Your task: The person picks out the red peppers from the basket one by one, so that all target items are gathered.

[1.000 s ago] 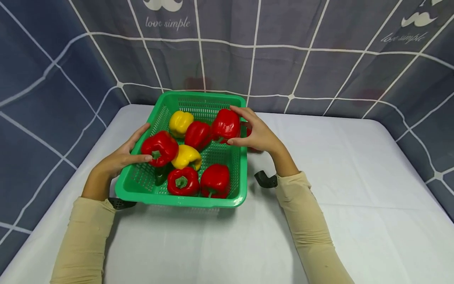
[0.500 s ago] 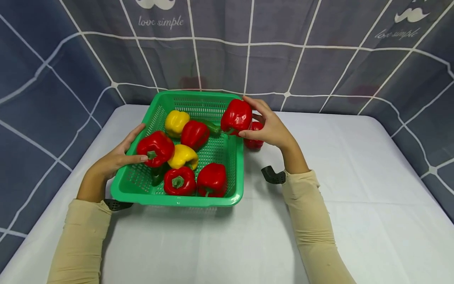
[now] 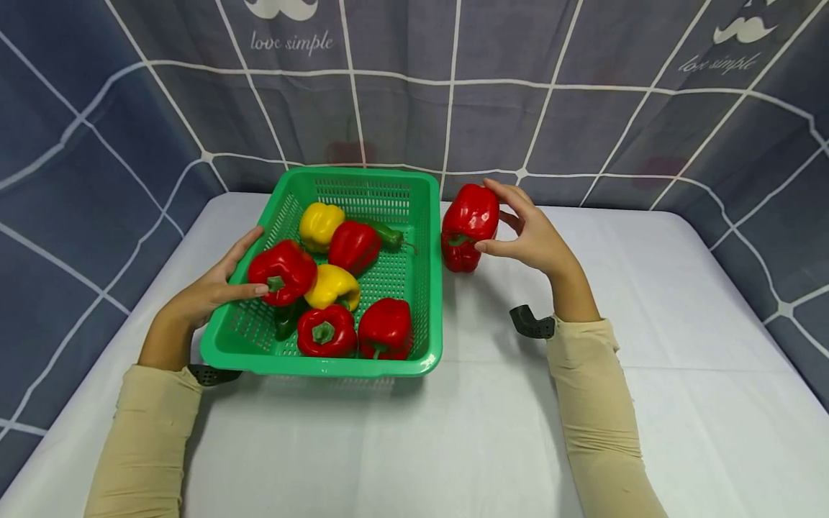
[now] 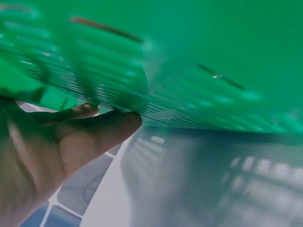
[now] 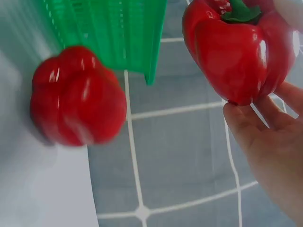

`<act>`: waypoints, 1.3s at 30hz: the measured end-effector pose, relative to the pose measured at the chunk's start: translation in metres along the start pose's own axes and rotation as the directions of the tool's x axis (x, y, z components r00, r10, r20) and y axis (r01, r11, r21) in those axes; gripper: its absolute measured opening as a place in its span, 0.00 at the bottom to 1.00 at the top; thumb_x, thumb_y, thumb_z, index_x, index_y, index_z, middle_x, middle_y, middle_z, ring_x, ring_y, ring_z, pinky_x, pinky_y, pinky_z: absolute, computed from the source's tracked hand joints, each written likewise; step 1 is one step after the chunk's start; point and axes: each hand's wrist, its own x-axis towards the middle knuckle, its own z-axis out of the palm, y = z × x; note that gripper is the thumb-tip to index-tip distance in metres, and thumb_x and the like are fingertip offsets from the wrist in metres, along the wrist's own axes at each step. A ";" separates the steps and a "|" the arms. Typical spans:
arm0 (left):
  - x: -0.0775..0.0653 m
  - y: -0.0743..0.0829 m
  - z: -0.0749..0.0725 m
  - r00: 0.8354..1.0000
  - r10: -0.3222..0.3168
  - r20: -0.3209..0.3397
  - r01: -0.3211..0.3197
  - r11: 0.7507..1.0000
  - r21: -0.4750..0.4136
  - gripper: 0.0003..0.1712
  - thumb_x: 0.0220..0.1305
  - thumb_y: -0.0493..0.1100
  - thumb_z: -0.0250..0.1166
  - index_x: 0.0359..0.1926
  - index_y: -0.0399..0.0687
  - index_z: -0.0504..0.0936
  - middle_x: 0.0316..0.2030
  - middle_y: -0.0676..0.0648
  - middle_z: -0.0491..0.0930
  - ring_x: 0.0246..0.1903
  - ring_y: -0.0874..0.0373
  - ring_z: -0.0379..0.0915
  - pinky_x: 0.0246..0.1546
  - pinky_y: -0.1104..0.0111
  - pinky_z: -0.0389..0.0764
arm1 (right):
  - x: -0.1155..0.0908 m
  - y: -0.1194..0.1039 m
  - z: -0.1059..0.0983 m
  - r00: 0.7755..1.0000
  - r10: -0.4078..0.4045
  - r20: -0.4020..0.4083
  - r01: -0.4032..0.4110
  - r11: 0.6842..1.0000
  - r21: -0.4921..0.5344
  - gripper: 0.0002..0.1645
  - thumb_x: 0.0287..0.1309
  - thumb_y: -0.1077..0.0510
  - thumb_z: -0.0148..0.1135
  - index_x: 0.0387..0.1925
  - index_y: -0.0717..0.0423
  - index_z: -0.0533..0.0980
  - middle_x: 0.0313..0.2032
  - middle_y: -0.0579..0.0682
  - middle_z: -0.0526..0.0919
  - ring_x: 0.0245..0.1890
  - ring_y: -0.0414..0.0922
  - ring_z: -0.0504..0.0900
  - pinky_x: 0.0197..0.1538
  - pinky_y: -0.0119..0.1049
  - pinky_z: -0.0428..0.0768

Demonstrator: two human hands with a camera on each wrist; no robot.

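My right hand holds a red bell pepper by its sides, just off the right side of a green plastic basket. In the right wrist view that pepper has a green stem, and the fingertips support it clear of the table. Another red bell pepper rests on the table beside the basket; in the head view the held one partly covers it. On the basket's left side my left hand grips the wall, thumb over the rim near a red pepper. Its fingers lie against the slatted outside.
Inside the basket are two yellow peppers, several red ones, a long green pepper and a dark green vegetable partly hidden. A white cloth covers the table. A grey checked curtain hangs behind it.
My right hand has carried the red bell pepper rightward, out over the basket's rim to beside it. The long green pepper has come into sight. The left hand keeps its grip.
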 end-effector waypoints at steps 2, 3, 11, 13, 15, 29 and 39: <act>0.000 0.000 0.000 1.000 -0.007 -0.003 0.007 1.000 0.001 0.51 0.60 0.34 0.56 0.71 0.68 0.34 0.69 0.38 0.35 0.48 0.71 0.68 0.40 0.72 0.79 | -0.004 0.002 -0.005 1.000 0.014 -0.010 -0.015 1.000 -0.020 0.49 0.41 0.69 0.68 0.66 0.50 0.59 0.59 0.50 0.62 0.60 0.46 0.62 0.64 0.45 0.65; -0.001 0.001 0.000 1.000 -0.007 -0.006 0.007 1.000 0.011 0.51 0.60 0.34 0.56 0.71 0.68 0.34 0.69 0.39 0.36 0.49 0.71 0.67 0.41 0.73 0.79 | -0.005 0.003 -0.008 1.000 0.022 -0.013 -0.022 0.999 -0.027 0.49 0.41 0.69 0.68 0.66 0.50 0.59 0.59 0.50 0.62 0.60 0.46 0.62 0.64 0.45 0.65; -0.002 0.001 0.001 1.000 0.002 -0.015 -0.001 0.999 0.035 0.50 0.60 0.36 0.57 0.70 0.69 0.35 0.70 0.42 0.33 0.52 0.70 0.61 0.43 0.77 0.76 | -0.014 0.014 -0.026 0.996 0.080 -0.032 -0.081 0.995 -0.055 0.50 0.40 0.68 0.70 0.66 0.48 0.59 0.60 0.48 0.62 0.60 0.45 0.62 0.64 0.41 0.65; -0.001 0.001 0.002 1.000 0.000 -0.014 0.001 0.999 0.043 0.50 0.60 0.36 0.57 0.70 0.69 0.35 0.71 0.44 0.31 0.54 0.68 0.58 0.44 0.79 0.74 | -0.016 0.017 -0.030 0.995 0.094 -0.034 -0.096 0.993 -0.064 0.50 0.40 0.68 0.70 0.66 0.49 0.59 0.61 0.48 0.62 0.59 0.44 0.63 0.63 0.40 0.66; -0.001 0.000 0.001 1.000 0.001 -0.017 0.000 0.998 0.060 0.50 0.60 0.36 0.57 0.70 0.69 0.35 0.71 0.46 0.30 0.56 0.68 0.54 0.46 0.82 0.71 | -0.017 0.020 -0.033 0.993 0.109 -0.038 -0.112 0.991 -0.073 0.50 0.40 0.67 0.70 0.66 0.50 0.58 0.60 0.48 0.62 0.59 0.43 0.63 0.63 0.39 0.66; -0.001 0.001 0.001 1.000 0.002 -0.020 -0.002 1.000 0.024 0.50 0.60 0.34 0.56 0.71 0.67 0.35 0.69 0.41 0.37 0.50 0.72 0.64 0.42 0.77 0.77 | -0.017 0.038 -0.043 0.981 0.183 -0.069 -0.190 0.974 -0.123 0.50 0.41 0.64 0.71 0.67 0.49 0.58 0.60 0.49 0.62 0.60 0.46 0.62 0.64 0.46 0.63; 0.000 -0.001 0.001 1.000 0.011 -0.015 -0.011 1.000 0.019 0.49 0.60 0.34 0.56 0.71 0.66 0.35 0.69 0.40 0.38 0.49 0.72 0.65 0.42 0.76 0.78 | -0.017 0.054 -0.047 0.955 0.295 -0.004 -0.294 0.949 -0.119 0.52 0.44 0.61 0.70 0.68 0.45 0.54 0.65 0.49 0.55 0.65 0.52 0.58 0.61 0.46 0.67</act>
